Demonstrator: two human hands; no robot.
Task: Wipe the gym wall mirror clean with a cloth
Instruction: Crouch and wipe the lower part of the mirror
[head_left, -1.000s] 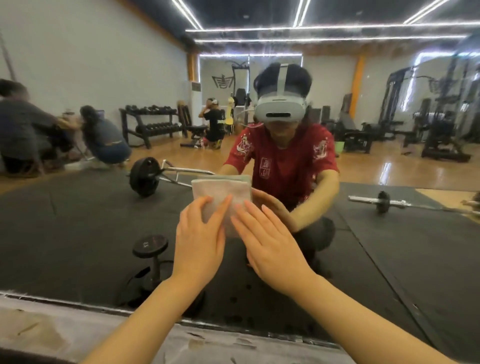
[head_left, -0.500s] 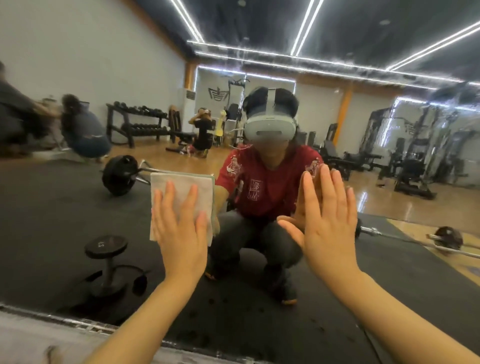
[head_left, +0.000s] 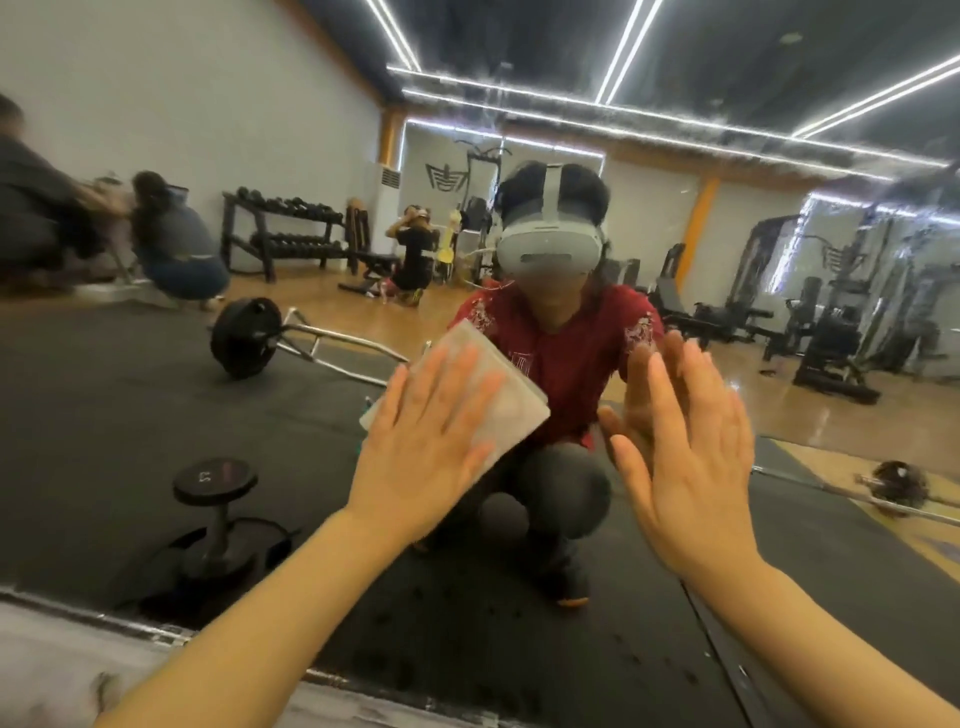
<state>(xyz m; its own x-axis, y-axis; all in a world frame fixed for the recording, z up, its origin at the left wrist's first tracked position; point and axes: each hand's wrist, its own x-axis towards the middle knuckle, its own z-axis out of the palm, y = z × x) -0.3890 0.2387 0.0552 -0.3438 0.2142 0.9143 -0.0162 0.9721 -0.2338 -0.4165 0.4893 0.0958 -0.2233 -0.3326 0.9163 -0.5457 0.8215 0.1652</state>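
- A barbell (head_left: 244, 338) with a black plate is seen lying on the dark floor mat (head_left: 104, 415).
- A small dumbbell (head_left: 215, 499) is stood on end near the lower left.
- A rack of dumbbells (head_left: 283, 228) is set against the pale wall (head_left: 182, 104).
- Two crouching people (head_left: 174, 244) are seen at the left, blurred.
- Weight machines (head_left: 831, 322) are ranged along the right, on a wooden floor.
- Strip lights (head_left: 623, 47) are run across the dark ceiling.
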